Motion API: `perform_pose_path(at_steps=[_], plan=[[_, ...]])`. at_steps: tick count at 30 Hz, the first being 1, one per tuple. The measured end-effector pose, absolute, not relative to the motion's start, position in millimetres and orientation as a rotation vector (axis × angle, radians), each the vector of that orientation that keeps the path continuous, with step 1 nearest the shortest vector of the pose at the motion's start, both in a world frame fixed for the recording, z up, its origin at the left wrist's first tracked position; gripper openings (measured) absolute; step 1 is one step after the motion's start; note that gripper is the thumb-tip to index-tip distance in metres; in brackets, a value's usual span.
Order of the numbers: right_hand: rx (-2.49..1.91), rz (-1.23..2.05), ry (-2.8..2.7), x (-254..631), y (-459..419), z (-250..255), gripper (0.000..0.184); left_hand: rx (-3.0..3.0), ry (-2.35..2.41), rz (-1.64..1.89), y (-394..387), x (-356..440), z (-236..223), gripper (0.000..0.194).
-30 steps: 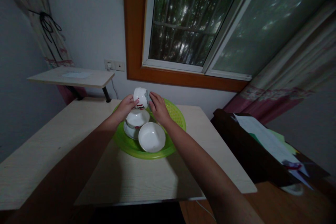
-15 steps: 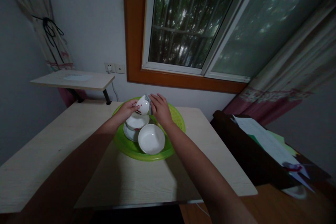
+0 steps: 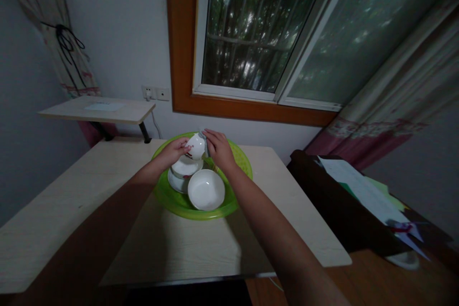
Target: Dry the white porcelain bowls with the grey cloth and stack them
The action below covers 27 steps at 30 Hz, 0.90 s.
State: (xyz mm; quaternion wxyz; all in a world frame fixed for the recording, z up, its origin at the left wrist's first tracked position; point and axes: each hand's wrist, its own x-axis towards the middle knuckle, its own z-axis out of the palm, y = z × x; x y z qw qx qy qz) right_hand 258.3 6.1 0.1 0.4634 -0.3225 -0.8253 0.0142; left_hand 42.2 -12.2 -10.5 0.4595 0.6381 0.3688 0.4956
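Tilted on its side, a small white bowl with a red and dark print is held above a green basin. My left hand grips its left side, thumb on the outside. Against the bowl's right side my right hand presses a grey cloth, fingers bent over it. Below, in the basin, stands a white bowl on a white plate. Nearer to me lies a larger white bowl, its inside facing up. Thin sticks, perhaps chopsticks, show partly under my right hand.
The basin stands on a pale wooden table. A raised shelf with a paper sheet is at the back left, by a wall socket. Papers lie on a dark piece of furniture at the right. A window is behind.
My right hand's fingers are drawn closer together over the cloth at the bowl's side. The bowl stays in my left hand, and the view shifts slightly.
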Motion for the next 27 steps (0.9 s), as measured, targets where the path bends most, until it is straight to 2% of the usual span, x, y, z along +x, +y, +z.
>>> perform_pose_path(at_steps=[6,10,15,27], plan=[[-0.724,0.076,-2.052,260,2,-1,0.038,1.56,0.912,1.244,-11,40,-13,0.032],[-0.608,0.018,-2.198,254,-9,3,0.039,1.571,0.936,1.26,-13,40,-11,0.025],[-0.649,0.03,-2.193,255,-6,3,0.04,1.579,0.937,1.269,-13,41,-10,0.025],[-0.848,0.306,-1.881,263,20,-14,0.039,1.582,0.932,1.236,-13,40,-11,0.031]])
